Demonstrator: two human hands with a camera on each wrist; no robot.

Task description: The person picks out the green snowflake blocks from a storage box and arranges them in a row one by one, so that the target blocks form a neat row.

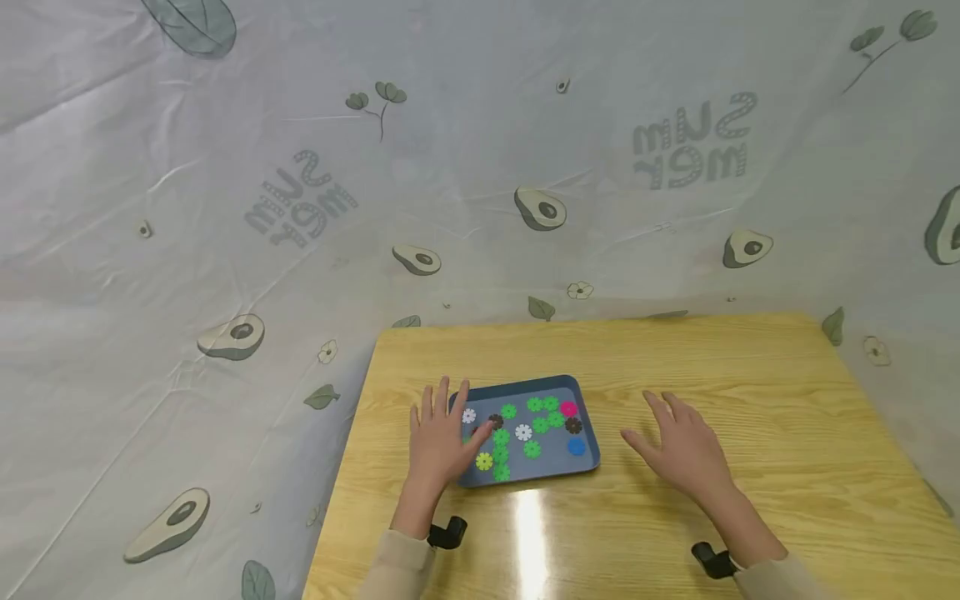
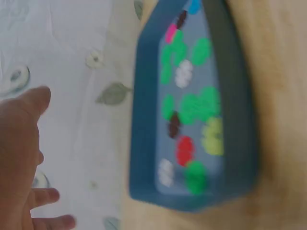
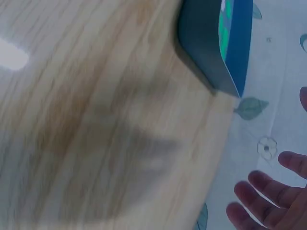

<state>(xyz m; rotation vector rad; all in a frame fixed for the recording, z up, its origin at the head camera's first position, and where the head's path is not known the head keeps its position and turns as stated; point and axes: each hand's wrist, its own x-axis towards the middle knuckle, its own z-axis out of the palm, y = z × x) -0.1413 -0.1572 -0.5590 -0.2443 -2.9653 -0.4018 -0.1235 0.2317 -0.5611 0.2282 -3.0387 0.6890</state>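
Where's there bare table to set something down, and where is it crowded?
Free: table between tray and right hand, beyond the tray to the far edge, and right of the right hand. Crowded: the tray, discs scattered across it, with the left hand overlapping its left end in the head view.

left hand — view's left edge | blue-grey tray — coloured discs inside | wooden table beneath

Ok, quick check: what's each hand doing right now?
Left hand: open, holding nothing, over the left side of the tray.
Right hand: open, holding nothing, to the right of the tray.
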